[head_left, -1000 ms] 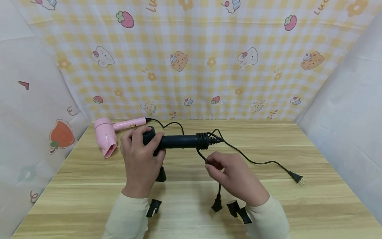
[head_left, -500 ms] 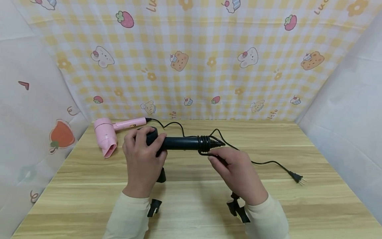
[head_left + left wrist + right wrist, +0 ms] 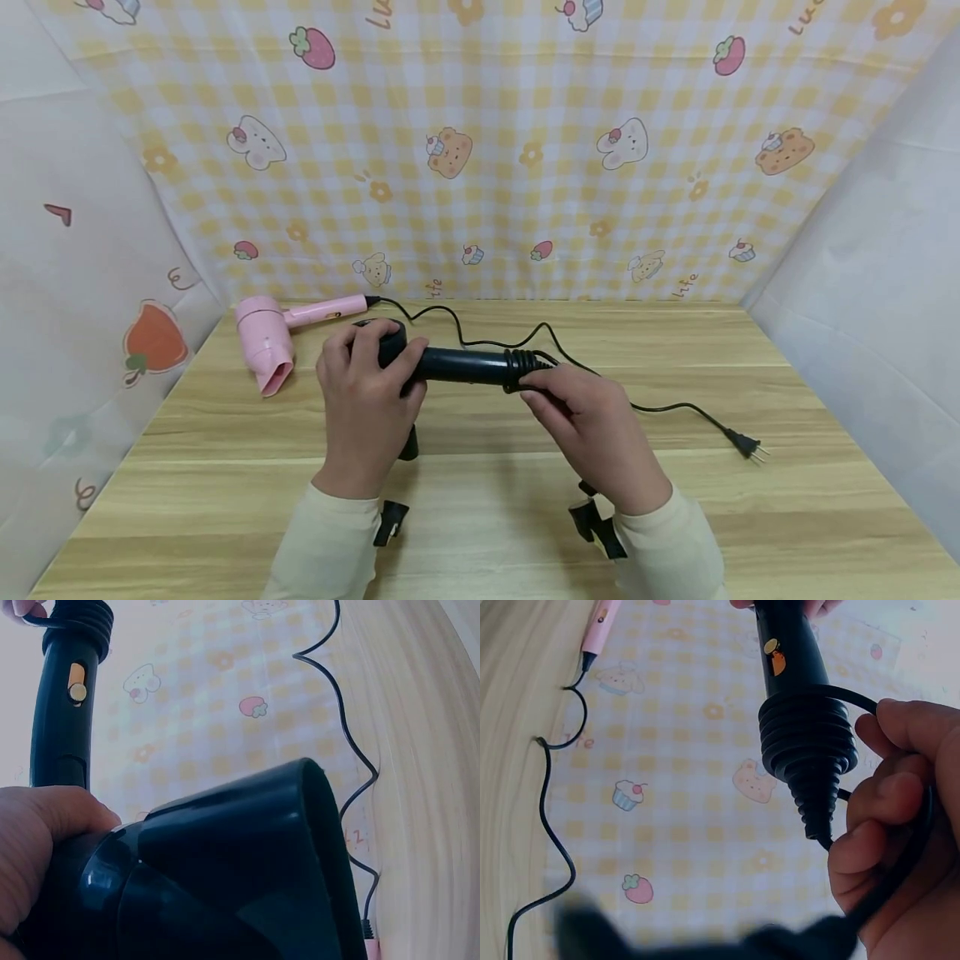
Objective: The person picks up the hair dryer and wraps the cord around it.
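Note:
A black hair dryer (image 3: 468, 365) is held above the table, its handle pointing right. My left hand (image 3: 367, 408) grips it round the head, thumb near the handle joint. In the left wrist view the wide nozzle (image 3: 232, 840) faces right. Several turns of black cord (image 3: 806, 735) lie round the handle's end, above the ribbed strain relief (image 3: 814, 799). My right hand (image 3: 600, 425) pinches the cord close beside these turns; more cord (image 3: 900, 870) runs through its curled fingers. A dark, blurred shape, perhaps the plug, shows low in the right wrist view.
A pink hair dryer (image 3: 266, 342) lies at the table's back left. Its thin black cord (image 3: 487, 342) wanders along the back to a two-pin plug (image 3: 744, 444) at the right. A checked curtain (image 3: 480, 167) hangs behind the wooden table (image 3: 465, 517).
My right hand has risen and come up against the handle's end, drawing the cord with it. My left hand has shifted slightly right with the black hair dryer. The pink dryer has stayed put.

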Available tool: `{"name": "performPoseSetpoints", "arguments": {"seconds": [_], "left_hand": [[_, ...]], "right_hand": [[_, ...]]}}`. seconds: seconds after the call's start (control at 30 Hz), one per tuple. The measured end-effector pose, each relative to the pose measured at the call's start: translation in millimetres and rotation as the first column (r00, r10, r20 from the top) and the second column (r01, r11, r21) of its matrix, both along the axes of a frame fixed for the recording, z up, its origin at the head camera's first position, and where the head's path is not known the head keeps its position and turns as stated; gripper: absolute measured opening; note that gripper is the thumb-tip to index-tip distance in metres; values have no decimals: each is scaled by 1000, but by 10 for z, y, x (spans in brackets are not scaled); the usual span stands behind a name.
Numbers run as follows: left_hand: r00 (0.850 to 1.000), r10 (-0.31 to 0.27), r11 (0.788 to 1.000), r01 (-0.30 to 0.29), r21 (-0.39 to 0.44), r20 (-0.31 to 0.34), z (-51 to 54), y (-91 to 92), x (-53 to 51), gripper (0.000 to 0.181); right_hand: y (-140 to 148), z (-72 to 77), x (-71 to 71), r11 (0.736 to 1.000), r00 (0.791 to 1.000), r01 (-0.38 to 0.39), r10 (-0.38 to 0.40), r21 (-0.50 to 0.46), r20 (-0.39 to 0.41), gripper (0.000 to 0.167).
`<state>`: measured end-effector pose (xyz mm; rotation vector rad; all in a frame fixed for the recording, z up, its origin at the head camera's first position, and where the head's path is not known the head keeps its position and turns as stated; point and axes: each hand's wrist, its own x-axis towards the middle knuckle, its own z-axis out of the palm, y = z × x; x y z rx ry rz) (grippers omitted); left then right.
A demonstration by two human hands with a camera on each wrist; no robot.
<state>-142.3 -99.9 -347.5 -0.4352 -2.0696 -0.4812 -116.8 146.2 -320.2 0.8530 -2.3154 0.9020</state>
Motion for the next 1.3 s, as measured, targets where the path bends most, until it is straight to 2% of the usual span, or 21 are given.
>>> {"name": "performPoseSetpoints", "arguments": {"seconds": [0.17, 0.27, 0.4, 0.5, 0.57, 0.67, 0.8, 0.9, 1.1, 1.3], "left_hand": [[1000, -22, 999, 21, -26, -4, -3, 6, -1, 36], [1000, -24, 999, 24, -48, -3, -1, 7, 4, 36], [999, -32, 997, 32, -75, -2, -1, 8, 10, 37], [999, -34, 995, 34, -89, -3, 1, 8, 14, 38], [1000, -30, 995, 29, -97, -6, 3, 7, 16, 39], [1000, -26, 993, 26, -118, -3, 8, -1, 19, 39], [998, -56, 989, 53, -136, -19, 7, 1, 2, 37], [995, -93, 987, 86, -133, -46, 5, 11, -8, 37], [987, -142, 984, 132, -123, -74, 29, 18, 9, 38], [978, -187, 977, 174, -126, -95, 46, 18, 16, 40]], "right_hand": [[-10, -7, -1, 1000, 999, 23, -23, -10, -49, 13], [-16, -16, -8, 997, 991, 78, -75, 21, -110, 14], [-3, -28, -29, 978, 957, 197, -176, 74, -230, 25], [17, -31, -46, 967, 939, 244, -215, 79, -269, 31], [24, -27, -52, 968, 943, 240, -216, 70, -251, 30], [22, -19, -52, 980, 963, 195, -184, 39, -198, 25], [36, -13, -51, 990, 980, 143, -143, -11, -140, 25], [78, -18, -58, 989, 983, 148, -150, -29, -107, 28], [176, -3, -73, 975, 977, 211, -211, -73, 6, 26], [222, 15, -76, 978, 982, 183, -176, -104, 72, 18]]}}
